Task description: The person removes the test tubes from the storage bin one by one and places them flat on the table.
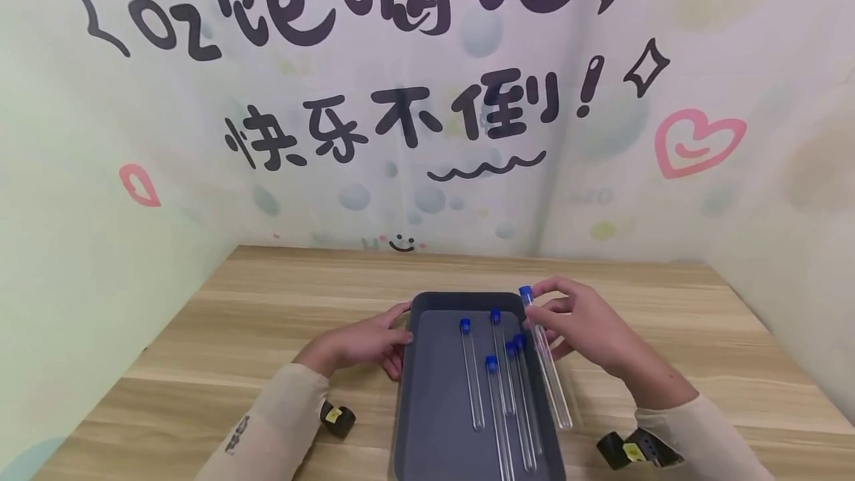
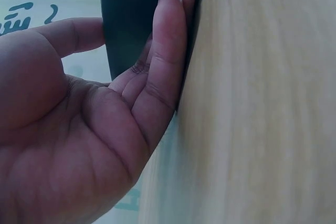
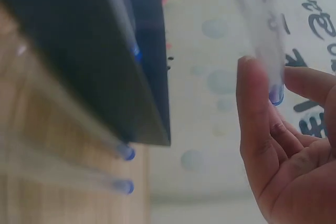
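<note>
A grey tray (image 1: 437, 421) lies on the wooden table with several clear, blue-capped test tubes (image 1: 472, 377) inside, bunched toward its right half. At its left edge, my left hand (image 1: 364, 340) grips the tray wall, thumb at the rim and fingers along the outer side; the left wrist view shows those fingers (image 2: 168, 51) against the dark wall. My right hand (image 1: 588, 321) pinches another test tube (image 1: 549, 370) just below its blue cap, between thumb and fingers. This tube slants over the tray's right rim, its rounded end toward me.
In the right wrist view, two more blue-capped tubes (image 3: 124, 186) lie on the table (image 3: 79, 203) beside the tray's right wall. A printed cloth backdrop (image 1: 401, 206) with lettering rises behind the table, and pale walls stand on both sides.
</note>
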`<state>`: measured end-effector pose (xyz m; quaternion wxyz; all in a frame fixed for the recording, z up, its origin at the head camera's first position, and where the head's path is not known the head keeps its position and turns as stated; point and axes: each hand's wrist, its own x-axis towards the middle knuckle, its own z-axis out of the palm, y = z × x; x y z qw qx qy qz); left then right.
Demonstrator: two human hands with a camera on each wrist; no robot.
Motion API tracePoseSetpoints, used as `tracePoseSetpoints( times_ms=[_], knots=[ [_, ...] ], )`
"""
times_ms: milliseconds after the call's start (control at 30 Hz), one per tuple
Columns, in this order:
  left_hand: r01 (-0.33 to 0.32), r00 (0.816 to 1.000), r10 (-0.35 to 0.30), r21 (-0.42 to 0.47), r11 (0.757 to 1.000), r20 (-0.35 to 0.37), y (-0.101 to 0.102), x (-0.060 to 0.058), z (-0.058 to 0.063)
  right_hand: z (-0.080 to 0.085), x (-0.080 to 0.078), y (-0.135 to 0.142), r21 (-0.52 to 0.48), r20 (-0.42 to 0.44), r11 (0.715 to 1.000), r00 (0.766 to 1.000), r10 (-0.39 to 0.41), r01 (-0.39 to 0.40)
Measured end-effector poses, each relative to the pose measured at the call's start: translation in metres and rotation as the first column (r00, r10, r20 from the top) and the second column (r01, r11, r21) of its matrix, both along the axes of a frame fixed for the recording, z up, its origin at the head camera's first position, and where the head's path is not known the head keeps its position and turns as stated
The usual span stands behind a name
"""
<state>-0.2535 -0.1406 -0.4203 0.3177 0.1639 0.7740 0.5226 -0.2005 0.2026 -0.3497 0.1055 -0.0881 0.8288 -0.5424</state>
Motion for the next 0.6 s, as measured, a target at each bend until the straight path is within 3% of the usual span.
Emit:
tracePoseSetpoints(
  times_ms=[267,600],
  knots=[
    [0.0,1.0,0.0,0.003,1.0,0.005,0.002,-0.001,-0.002,-0.016,-0.004,0.021,-0.011,0.034,1.0,0.999,-0.022,0.022],
    [0.014,1.0,-0.014,0.019,1.0,0.02,0.001,-0.002,-0.003,-0.032,-0.017,0.044,0.049,0.057,0.996,0.995,-0.083,0.081]
  ],
)
